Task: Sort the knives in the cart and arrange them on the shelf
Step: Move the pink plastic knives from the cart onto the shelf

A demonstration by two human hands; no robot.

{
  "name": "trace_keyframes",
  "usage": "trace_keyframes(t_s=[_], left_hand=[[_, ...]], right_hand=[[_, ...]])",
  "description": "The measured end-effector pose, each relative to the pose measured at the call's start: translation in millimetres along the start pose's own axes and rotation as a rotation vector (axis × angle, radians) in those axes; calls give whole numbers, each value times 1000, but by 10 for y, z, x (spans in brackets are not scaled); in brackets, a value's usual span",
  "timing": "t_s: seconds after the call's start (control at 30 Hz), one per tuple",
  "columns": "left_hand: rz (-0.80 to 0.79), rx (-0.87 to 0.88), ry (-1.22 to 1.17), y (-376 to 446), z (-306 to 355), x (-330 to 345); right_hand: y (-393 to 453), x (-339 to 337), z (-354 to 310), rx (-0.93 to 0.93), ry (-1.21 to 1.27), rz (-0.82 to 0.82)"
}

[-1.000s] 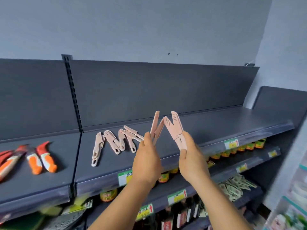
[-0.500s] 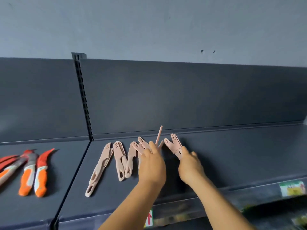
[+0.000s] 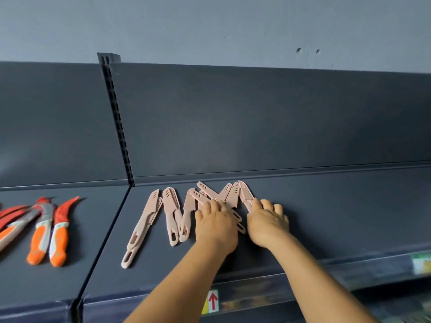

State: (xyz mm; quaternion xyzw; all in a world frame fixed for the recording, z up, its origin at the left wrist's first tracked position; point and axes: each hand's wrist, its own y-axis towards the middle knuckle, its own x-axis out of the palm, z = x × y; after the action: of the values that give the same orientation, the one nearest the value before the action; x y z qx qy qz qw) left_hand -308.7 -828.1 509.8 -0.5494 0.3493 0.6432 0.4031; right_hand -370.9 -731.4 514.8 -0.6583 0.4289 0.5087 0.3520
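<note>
Low in the middle of the frame, both hands lie palm-down on the dark shelf (image 3: 326, 217) among pink sheathed knives (image 3: 171, 215). The left hand (image 3: 215, 223) covers the crossed knives at centre; the right hand (image 3: 267, 221) rests on the handle of the rightmost pink knife (image 3: 245, 193) (whether the fingers grip it is unclear). Orange-handled knives (image 3: 50, 234) lie at the left edge, past the slotted upright (image 3: 116, 120).

A dark grey metal shelf (image 3: 326, 217) carries a row of pink sheathed knives (image 3: 171, 213) at centre and orange-handled knives (image 3: 58, 238) on its left section.
</note>
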Motion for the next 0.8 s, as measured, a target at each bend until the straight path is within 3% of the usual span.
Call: trace_keyframes(t_s=[0.17, 0.43, 0.63, 0.8], left_hand=[[57, 81, -100, -187, -22, -107], [157, 390, -145, -927, -155, -120], [105, 643, -120, -1708, -314, 175], [-46, 759, -116, -2254, -367, 564]], right_hand=[[-245, -76, -33, -19, 70, 32], [-1240, -72, -2, 59, 134, 150], [-2215, 285, 113, 220, 164, 155], [-2958, 732, 268, 409, 201, 143]])
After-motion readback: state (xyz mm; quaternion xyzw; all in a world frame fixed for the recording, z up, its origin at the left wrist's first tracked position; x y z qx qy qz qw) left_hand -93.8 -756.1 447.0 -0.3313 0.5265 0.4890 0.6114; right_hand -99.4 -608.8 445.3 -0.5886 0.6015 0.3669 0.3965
